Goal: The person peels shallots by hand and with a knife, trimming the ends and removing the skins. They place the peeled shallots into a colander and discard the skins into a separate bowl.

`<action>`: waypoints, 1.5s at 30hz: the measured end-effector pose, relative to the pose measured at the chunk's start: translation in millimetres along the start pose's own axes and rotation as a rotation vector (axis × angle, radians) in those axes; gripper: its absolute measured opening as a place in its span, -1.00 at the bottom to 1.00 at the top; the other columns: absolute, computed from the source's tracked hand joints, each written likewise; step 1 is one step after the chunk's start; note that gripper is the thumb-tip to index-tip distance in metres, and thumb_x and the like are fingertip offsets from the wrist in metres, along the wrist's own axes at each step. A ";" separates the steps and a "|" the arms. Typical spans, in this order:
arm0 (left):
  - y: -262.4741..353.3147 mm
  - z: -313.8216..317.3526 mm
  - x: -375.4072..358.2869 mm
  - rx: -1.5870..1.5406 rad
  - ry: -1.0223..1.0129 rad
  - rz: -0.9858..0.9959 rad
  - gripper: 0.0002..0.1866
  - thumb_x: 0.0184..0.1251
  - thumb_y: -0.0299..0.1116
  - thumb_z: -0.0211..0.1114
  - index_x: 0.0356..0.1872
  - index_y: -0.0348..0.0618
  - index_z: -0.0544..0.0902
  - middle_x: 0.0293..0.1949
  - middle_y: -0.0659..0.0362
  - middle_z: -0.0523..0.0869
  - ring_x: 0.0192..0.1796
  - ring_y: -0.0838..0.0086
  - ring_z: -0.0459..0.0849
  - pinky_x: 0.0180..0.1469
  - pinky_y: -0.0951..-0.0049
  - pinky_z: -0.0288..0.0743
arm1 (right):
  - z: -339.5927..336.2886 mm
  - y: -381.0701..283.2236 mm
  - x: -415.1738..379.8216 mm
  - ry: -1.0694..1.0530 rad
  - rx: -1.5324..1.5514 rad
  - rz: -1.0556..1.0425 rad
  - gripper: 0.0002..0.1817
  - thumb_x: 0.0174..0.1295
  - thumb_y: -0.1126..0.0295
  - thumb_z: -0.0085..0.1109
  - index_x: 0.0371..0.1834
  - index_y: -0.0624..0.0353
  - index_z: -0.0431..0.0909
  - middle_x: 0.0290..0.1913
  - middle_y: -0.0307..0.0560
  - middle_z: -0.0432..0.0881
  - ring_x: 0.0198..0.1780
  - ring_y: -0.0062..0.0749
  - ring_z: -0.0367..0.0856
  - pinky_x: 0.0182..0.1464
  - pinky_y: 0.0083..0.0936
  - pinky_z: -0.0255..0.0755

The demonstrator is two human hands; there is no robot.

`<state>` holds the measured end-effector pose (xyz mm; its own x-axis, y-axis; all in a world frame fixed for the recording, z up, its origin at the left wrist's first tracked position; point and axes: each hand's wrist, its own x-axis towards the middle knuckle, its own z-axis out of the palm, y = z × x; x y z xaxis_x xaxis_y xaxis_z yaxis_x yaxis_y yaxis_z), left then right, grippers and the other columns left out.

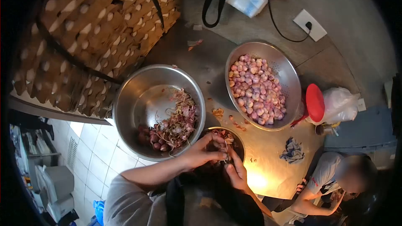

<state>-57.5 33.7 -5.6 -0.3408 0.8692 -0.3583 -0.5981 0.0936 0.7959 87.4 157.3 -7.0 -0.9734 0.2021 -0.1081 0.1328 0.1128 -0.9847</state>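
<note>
My left hand [206, 150] has its fingers pinched together over a small metal bowl [243, 146] that holds peeled skins. What it pinches is small and mostly hidden. Close against it, my right hand [237, 170] is closed on a thin, blade-like tool that looks like a small knife [227, 147]. To the left, a large steel basin [138, 96] contains unpeeled shallots [161, 140] with dry roots and skins. Farther off at the right, a tilted metal colander [291, 83] is heaped with peeled shallots [257, 90].
Orange-brown scraps [217, 112] lie on the metal table [268, 150]. A red lid-like disc [315, 102], a plastic bag [341, 102] and a crumpled cloth [292, 150] are at the right. Another person [328, 175] sits there. Brown patterned material [96, 29] stands at the left.
</note>
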 end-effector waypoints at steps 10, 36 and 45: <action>15.9 -7.6 31.5 0.262 -0.061 -0.050 -0.46 0.04 -0.28 0.40 -0.04 -0.22 0.30 -0.10 0.14 0.44 0.01 0.50 0.40 0.07 0.52 0.28 | -12.2 11.5 10.0 0.064 0.181 0.165 -0.49 0.36 0.28 -0.21 0.30 0.30 0.06 0.26 0.04 0.22 0.31 -0.27 0.12 0.33 -0.41 -0.11; -1.6 -9.3 42.8 0.116 -0.105 0.097 -0.60 0.09 -0.49 0.26 -0.03 -0.20 0.34 -0.16 0.20 0.44 -0.04 0.55 0.40 0.05 0.54 0.29 | 0.6 1.8 16.9 0.246 0.500 0.255 -0.65 0.33 0.41 -0.18 0.17 0.24 0.26 0.04 -0.10 0.40 0.06 -0.45 0.32 0.17 -0.55 0.10; -3.1 -13.0 43.0 0.175 -0.188 0.126 -0.58 0.11 -0.52 0.22 0.03 -0.23 0.35 -0.16 0.20 0.46 -0.03 0.56 0.42 0.04 0.55 0.30 | 0.8 3.2 15.0 0.265 0.520 0.244 -0.60 0.33 0.37 -0.16 0.21 0.27 0.22 0.06 -0.11 0.40 0.07 -0.45 0.32 0.17 -0.54 0.11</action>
<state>-79.7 64.6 -29.8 -0.2541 0.9525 -0.1676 -0.4195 0.0476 0.9065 73.1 159.9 -11.9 -0.8381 0.4043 -0.3661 0.1719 -0.4412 -0.8808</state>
